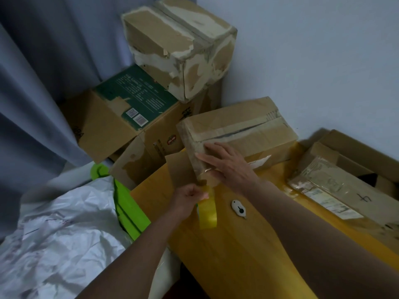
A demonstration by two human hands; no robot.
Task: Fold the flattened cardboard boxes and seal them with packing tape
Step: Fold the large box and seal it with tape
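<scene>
Hands: right (226, 167) flat on box (237, 130) | left (190, 198) pinching tape (207, 212) | cutter (238, 208) beside tape

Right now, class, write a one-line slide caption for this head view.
Right hand presses tape onto a cardboard box while the left hand grips the yellow tape roll.
</scene>
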